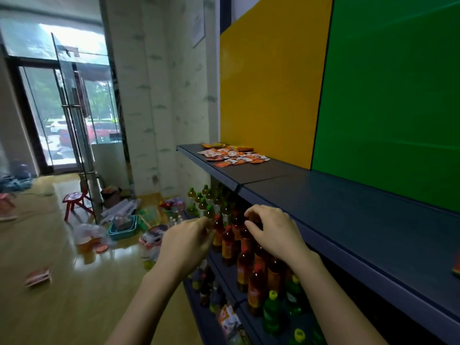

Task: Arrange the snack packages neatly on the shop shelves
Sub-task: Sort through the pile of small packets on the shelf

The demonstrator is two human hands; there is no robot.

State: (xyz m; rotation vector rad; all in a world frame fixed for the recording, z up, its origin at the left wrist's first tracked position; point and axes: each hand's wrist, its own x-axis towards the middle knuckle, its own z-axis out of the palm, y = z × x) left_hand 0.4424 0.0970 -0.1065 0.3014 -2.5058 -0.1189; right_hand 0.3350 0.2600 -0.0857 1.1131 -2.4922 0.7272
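The flat orange-and-white snack packets [234, 155] lie in a loose heap at the far end of the dark blue metal top shelf [348, 207], above and well beyond both our hands. Our right hand [271, 232] curls finger and thumb round the neck of a brown red-capped plastic bottle [255, 220] on the tier below. Our left hand [189, 242] is curled too, tips hidden, so we cannot tell what it holds. The right sits nearer the shelf edge, so we judge it likelier to reach up
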